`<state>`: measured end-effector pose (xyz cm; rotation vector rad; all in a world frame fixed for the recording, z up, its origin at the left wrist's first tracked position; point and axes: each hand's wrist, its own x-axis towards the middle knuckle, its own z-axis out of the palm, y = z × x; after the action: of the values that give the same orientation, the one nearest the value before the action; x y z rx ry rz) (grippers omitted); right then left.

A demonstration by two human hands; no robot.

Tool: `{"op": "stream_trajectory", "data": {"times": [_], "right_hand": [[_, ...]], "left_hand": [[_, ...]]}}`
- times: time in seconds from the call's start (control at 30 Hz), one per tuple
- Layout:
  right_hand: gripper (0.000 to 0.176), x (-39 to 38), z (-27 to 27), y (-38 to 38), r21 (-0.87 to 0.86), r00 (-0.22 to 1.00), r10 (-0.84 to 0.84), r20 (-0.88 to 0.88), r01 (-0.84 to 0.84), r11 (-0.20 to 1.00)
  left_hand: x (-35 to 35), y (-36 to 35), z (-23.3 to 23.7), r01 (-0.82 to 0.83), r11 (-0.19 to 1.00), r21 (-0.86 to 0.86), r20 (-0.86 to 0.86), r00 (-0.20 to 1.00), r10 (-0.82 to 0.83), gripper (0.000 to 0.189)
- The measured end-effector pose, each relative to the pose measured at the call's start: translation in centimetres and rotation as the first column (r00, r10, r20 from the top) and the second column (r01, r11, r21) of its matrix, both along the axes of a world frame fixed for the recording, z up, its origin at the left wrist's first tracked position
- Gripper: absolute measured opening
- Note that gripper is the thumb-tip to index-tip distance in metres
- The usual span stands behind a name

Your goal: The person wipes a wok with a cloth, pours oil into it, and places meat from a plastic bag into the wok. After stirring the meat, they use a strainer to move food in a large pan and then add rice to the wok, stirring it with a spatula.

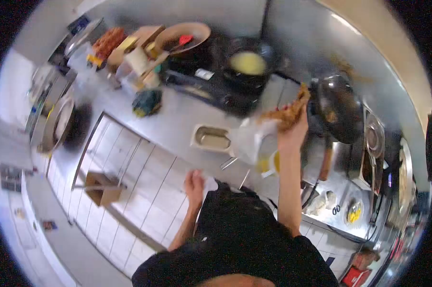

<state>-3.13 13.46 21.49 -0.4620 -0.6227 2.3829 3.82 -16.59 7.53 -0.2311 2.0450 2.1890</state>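
Main risk is a drop at the right hand (294,135): its fingers are closed round the lower part of a golden-brown fried food piece (288,115), narrow grip, exact finger placement blurred. Piece is up over the steel counter (173,112), between the stove (216,91) and the black wok (340,112), one end sticking up past the hand. Looks long, irregular and crusty, so it could snap at the grip or shed crumbs under its own weight; squeezing harder probably makes that worse. If it's hot or oily, fingers could burn or slip; can't tell either from here. Second risk: a whitish translucent bag (251,138) sits right by the piece's lower side. Film could snag on the crust and drag, and the steel tray (212,138) is just beside the bag, so it could get pulled too. Third: wok is close to the right hand and its brown handle (327,164) stands near the forearm; a sideways swing could knock it round. Pan with pale yellow contents (248,63) is farther back on the stove, spill hazard if anything bumps it. Left hand (193,185) is low, away from the piece, giving no support; fingers look loosely bent, but can't tell if they hold the white scrap (210,184) beside them.
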Motion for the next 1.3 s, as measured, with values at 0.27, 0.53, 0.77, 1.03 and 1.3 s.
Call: {"op": "stream_trajectory", "data": {"times": [0.27, 0.53, 0.77, 1.03, 1.3], "right_hand": [[0.027, -3.1, -13.1, -10.8, 0.065, 0.968, 0.252, 0.004, -0.252, 0.966], [0.025, -2.8, -19.9, -11.9, 0.739, 0.844, -0.184, 0.503, -0.31, 0.597], [0.025, -1.5, -17.9, -10.3, 0.807, 0.746, -0.307, 0.591, -0.554, 0.207], [0.021, -1.2, -20.0, -11.1, 0.935, 0.807, -0.528, 0.264, -0.349, -0.066], [0.013, 1.0, -19.9, -11.4, 0.899, 0.827, -0.385, 0.409, -0.293, 0.325]], "left_hand": [[-8.8, 4.5, 3.3, 0.119, 0.919, -0.376, -0.246, 0.943, -0.223, 0.053], [-13.5, 2.3, -0.6, -0.031, 0.481, -0.876, -0.309, 0.803, -0.511, 0.041], [-16.0, 2.5, -1.9, 0.051, 0.337, -0.94, -0.196, 0.729, -0.655, 0.028], [-16.8, 3.0, -1.2, 0.17, 0.122, -0.978, 0.017, 0.645, -0.764, 0.025], [-12.8, 2.1, 1.3, -0.007, 0.573, -0.82, -0.376, 0.761, -0.528, 0.015]]}}
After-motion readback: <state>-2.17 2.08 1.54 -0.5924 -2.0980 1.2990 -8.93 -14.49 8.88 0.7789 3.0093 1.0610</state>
